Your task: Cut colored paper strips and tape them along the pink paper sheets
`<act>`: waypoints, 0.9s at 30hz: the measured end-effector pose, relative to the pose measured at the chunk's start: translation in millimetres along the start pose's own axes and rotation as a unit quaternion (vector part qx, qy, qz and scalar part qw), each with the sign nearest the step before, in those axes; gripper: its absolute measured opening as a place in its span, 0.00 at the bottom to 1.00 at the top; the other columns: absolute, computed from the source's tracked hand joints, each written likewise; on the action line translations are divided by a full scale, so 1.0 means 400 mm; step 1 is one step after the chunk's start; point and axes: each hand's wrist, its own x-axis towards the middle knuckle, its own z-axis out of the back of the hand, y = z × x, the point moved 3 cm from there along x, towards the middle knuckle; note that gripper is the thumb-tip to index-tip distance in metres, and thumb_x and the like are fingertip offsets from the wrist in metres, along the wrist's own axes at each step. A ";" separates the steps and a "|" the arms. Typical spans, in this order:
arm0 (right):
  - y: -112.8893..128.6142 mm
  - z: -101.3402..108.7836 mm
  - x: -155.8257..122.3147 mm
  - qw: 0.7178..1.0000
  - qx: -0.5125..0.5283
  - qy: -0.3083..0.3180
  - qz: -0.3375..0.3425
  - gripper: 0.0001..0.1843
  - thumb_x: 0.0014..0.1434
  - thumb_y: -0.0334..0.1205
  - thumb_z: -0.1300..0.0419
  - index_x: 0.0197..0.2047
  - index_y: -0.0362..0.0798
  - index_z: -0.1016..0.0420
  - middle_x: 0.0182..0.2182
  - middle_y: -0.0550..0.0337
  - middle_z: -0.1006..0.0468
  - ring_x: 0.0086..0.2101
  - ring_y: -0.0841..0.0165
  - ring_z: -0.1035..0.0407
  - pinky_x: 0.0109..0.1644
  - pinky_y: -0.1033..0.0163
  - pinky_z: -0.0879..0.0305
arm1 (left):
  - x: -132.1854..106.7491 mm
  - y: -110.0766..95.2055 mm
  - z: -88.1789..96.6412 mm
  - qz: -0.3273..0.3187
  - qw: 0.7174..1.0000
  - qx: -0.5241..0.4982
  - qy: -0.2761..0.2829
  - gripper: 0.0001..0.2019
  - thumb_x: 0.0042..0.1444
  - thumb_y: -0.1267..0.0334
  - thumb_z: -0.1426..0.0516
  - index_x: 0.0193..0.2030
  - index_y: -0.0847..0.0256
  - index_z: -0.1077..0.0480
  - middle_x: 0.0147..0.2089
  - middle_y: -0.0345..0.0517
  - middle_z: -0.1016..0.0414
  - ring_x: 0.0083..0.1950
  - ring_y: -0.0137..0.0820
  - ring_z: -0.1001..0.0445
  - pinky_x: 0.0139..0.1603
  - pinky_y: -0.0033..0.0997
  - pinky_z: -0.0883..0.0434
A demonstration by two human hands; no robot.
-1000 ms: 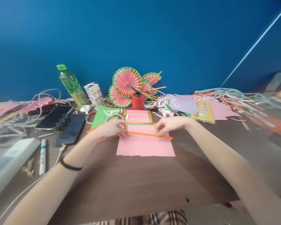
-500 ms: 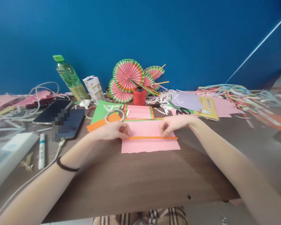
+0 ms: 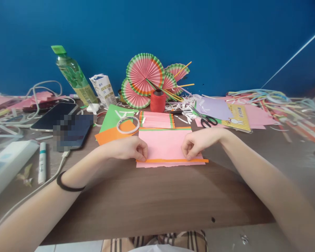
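The orange strip (image 3: 168, 161) runs lengthwise left-right across the pink sheet (image 3: 164, 143); left hand (image 3: 132, 147) and right hand (image 3: 197, 143) pinch it.

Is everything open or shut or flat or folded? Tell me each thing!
Left hand: closed on orange strip
Right hand: closed on orange strip
Orange strip: laid across pink sheet, poking past its right edge
Pink sheet: flat
Pleated paper: folded, lying down
Big round fan: spread open
Bottle: cap on
Tape roll: lying flat
Near phone: cable plugged in
Scissors: blades unclear
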 end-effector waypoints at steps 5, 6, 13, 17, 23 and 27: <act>-0.008 -0.003 0.006 1.000 0.013 0.023 -0.005 0.14 0.48 0.46 0.41 0.28 0.42 0.28 0.18 0.65 0.33 0.21 0.77 0.40 0.24 0.70 0.46 | -0.003 -0.001 -0.009 0.011 1.000 0.014 0.007 0.06 0.45 0.60 0.45 0.26 0.60 0.30 0.25 0.37 0.28 0.28 0.26 0.33 0.26 0.22 0.41; -0.011 -0.004 0.009 0.999 0.017 0.031 -0.007 0.14 0.48 0.46 0.41 0.28 0.42 0.28 0.17 0.66 0.34 0.20 0.77 0.41 0.24 0.70 0.46 | -0.002 -0.001 -0.012 0.013 1.000 0.013 0.008 0.06 0.45 0.60 0.44 0.26 0.60 0.30 0.25 0.36 0.28 0.28 0.26 0.33 0.26 0.22 0.40; -0.020 -0.018 0.028 0.996 0.051 0.067 -0.036 0.16 0.46 0.48 0.40 0.25 0.42 0.30 0.14 0.67 0.34 0.16 0.78 0.42 0.22 0.70 0.45 | -0.001 -0.014 -0.021 0.012 1.000 0.015 0.010 0.05 0.44 0.62 0.45 0.24 0.60 0.31 0.24 0.35 0.29 0.27 0.25 0.34 0.26 0.21 0.40; -0.019 -0.025 0.036 0.993 0.073 0.073 -0.059 0.17 0.43 0.49 0.38 0.25 0.42 0.30 0.13 0.66 0.32 0.16 0.76 0.40 0.22 0.69 0.42 | -0.001 -0.017 -0.026 0.019 1.000 0.014 0.016 0.04 0.43 0.63 0.45 0.24 0.60 0.32 0.23 0.35 0.30 0.27 0.25 0.34 0.26 0.21 0.40; -0.020 -0.026 0.037 0.990 0.091 0.078 -0.070 0.16 0.42 0.48 0.38 0.26 0.42 0.30 0.13 0.65 0.30 0.17 0.75 0.36 0.23 0.69 0.40 | 0.003 -0.010 -0.031 0.019 0.999 0.011 0.030 0.04 0.43 0.62 0.46 0.24 0.60 0.33 0.23 0.36 0.29 0.27 0.25 0.34 0.26 0.22 0.40; -0.024 -0.025 0.038 0.991 0.088 0.077 -0.071 0.17 0.42 0.49 0.37 0.26 0.42 0.30 0.14 0.64 0.29 0.18 0.74 0.34 0.24 0.68 0.38 | 0.006 -0.009 -0.031 0.016 0.999 0.005 0.030 0.04 0.44 0.62 0.45 0.24 0.60 0.34 0.23 0.36 0.29 0.27 0.25 0.34 0.27 0.22 0.40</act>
